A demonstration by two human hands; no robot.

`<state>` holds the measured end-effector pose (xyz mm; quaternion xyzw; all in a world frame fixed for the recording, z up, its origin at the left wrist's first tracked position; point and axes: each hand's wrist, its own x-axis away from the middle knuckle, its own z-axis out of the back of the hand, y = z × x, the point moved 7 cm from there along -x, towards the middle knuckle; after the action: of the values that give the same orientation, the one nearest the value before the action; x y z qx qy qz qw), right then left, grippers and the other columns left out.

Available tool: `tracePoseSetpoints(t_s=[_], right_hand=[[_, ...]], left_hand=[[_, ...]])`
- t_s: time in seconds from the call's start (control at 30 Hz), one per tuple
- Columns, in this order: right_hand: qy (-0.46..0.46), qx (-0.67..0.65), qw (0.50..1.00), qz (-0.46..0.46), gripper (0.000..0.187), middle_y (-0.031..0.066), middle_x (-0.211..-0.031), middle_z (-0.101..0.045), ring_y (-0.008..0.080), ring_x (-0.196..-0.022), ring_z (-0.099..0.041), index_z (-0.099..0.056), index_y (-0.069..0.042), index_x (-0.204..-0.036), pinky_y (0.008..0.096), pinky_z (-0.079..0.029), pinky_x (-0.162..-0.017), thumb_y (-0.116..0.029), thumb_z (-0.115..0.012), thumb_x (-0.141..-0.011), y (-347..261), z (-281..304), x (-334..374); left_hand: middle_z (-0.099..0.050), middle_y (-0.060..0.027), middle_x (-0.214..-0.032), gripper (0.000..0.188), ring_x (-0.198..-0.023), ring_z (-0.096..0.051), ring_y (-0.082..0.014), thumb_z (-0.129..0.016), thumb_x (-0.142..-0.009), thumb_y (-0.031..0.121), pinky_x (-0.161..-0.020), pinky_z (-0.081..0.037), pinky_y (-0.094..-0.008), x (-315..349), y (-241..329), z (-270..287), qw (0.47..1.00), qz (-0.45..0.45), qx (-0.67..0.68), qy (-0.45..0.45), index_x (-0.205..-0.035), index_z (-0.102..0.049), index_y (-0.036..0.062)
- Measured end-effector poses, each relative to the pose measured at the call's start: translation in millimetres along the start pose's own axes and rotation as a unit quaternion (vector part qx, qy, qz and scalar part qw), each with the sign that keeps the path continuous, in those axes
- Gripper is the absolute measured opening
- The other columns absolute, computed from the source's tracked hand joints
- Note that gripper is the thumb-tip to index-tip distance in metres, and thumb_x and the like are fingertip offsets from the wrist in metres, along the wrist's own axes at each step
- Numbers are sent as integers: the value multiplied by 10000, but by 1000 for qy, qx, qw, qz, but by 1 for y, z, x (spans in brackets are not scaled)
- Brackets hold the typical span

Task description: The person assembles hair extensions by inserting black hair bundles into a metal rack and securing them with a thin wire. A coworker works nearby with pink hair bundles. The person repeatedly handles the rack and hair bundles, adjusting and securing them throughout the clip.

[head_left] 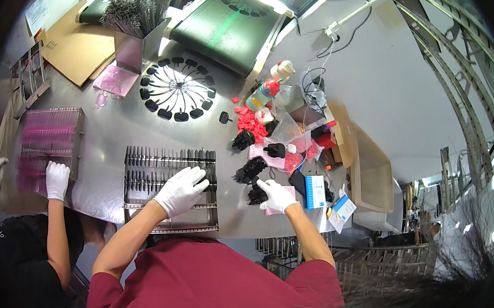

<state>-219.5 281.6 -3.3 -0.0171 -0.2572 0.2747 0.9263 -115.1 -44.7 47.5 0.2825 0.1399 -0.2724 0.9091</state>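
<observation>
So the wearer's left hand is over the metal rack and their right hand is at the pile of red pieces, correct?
Not quite: the head view shows the right hand at a black cluster, not at the red pieces. The left hand is indeed over the metal rack.

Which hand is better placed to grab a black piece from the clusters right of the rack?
Right, I'd judge: the right hand is already at the nearest black cluster, while the left hand is over the rack, farther away.
</observation>
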Motion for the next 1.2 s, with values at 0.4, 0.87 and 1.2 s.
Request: tracePoseSetpoints(t_s=[0.4, 0.87, 1.2], right_hand=[[100, 16, 990, 94, 530, 164, -1192, -662, 418, -1093, -652, -699, -137, -1267, 484, -572, -935, -99, -792, -746, -36, -41, 2], [97, -22, 961, 259, 338, 148, -1147, -707, 355, -1127, -665, -742, -117, -1143, 470, -551, -959, -120, -751, -805, -22, -61, -30], [173, -9, 985, 2, 573, 271, -1472, -565, 474, -1395, -515, -625, -33, -1367, 685, -344, -1185, -135, -743, -815, -64, 6, 27]], left_hand=[[-713, -180, -1216, 267, -1191, -682, -390, -766, -828, 33, -1013, -576, -447, 20, -50, 111, 966, 102, -12, 239, -1091, -723, 22], [-743, -162, -1065, 179, -994, -715, -384, -648, -986, 198, -885, -577, -490, -80, -244, 216, 876, 204, -66, 431, -1095, -727, 80], [-758, -166, -1052, 148, -965, -758, -371, -594, -975, 146, -830, -609, -488, -185, -343, 313, 850, 341, -318, 246, -1028, -722, 93]])
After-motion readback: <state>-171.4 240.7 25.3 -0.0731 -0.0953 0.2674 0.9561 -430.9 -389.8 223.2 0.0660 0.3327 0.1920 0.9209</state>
